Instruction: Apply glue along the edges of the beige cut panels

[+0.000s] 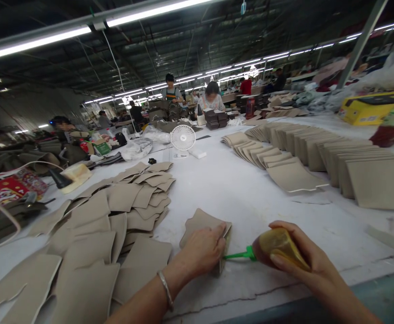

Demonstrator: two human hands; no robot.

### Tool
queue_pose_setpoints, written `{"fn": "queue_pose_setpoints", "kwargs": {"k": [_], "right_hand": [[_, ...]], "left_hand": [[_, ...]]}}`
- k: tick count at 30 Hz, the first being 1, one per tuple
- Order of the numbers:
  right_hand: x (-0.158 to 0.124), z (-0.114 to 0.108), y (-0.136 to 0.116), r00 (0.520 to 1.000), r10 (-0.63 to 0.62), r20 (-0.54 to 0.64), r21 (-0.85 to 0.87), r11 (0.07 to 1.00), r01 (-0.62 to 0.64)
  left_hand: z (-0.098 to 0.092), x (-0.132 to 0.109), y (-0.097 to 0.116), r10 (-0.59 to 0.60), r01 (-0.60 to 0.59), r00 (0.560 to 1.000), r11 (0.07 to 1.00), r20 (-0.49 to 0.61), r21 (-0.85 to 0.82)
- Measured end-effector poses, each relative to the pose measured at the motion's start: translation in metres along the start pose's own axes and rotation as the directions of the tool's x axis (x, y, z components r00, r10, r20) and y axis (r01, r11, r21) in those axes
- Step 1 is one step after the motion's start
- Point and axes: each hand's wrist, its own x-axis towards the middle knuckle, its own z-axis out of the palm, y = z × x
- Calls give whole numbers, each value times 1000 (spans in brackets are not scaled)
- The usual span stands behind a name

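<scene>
A grey-brown flat piece (200,221), like leather, lies on the white table in front of me. My left hand (205,249) is on its right part, with the index finger along the edge and the other fingers curled against it. My right hand (301,252) is wrapped round a glue bottle (278,247) with yellowish contents, tilted on its side. Its green nozzle (240,255) points left, and the tip is at the piece's right edge, close to my left fingers. Part of the piece is hidden under my left hand.
Overlapping loose pieces (92,220) spread over the left side. Rows of similar pieces (305,148) stand fanned out at the right. A small white fan (182,138) is behind. A yellow box (367,109) sits at the far right. Other people work further back.
</scene>
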Motion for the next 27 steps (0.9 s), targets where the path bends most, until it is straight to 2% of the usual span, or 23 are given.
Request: {"fn": "queue_pose_setpoints", "kwargs": {"k": [3,6,11,15,17,22,27], "right_hand": [[-3,0,-1,1000,-16,-16,-13,1000,16],[-5,0,-3,998,10,69,50,999,-14],[-8,2,-3,999,21,-36,-15,1000,-21],[-14,7,1,1000,10,4,63,998,-10],[-13,6,4,1000,-18,2,40,999,18],[-1,-2,15,988,-65,-138,-107,993,50],[15,-2,18,981,-86,-175,-139,988,62]], "left_hand": [[1,1,0,-3,3,1000,1000,4,0],[1,1,0,-5,5,1000,1000,13,1],[1,1,0,-8,8,1000,1000,-7,-5],[1,-1,1,-15,15,1000,1000,-1,-8],[1,-1,2,-14,14,1000,1000,-2,-8],[1,0,2,-13,13,1000,1000,-9,-4],[1,2,2,-14,14,1000,1000,8,-3]]}}
